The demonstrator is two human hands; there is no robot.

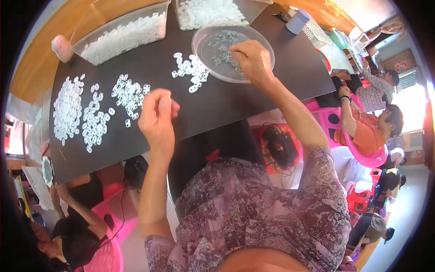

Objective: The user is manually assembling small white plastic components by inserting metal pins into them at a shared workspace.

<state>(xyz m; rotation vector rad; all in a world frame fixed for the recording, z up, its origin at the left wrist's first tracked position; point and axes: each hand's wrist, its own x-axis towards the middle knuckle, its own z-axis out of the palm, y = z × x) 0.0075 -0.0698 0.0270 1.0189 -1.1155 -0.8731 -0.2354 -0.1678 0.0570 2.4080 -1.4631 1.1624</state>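
My right hand (253,61) is over a round clear shallow dish (198,51), its fingers pinched together. Scattered in that dish are small grey slivers like screws or pins (220,58). Whatever the pinch may hold is too small to make out. At the table's near edge my left hand (157,120) is curled closed, and its fingers hide anything inside. Between the hands lies a loose heap of small white plastic pieces with holes (192,70). Left of my left hand are a heap of squarish white pieces (128,96) and a heap of oval ones (96,120).
A larger pile of white pieces (68,109) covers the dark table's (217,104) left end. Two clear bins of white parts (124,38) (210,12) stand at the back. A grey-lilac cup (297,21) is at the far right. People sit on pink chairs (324,115) on both sides.
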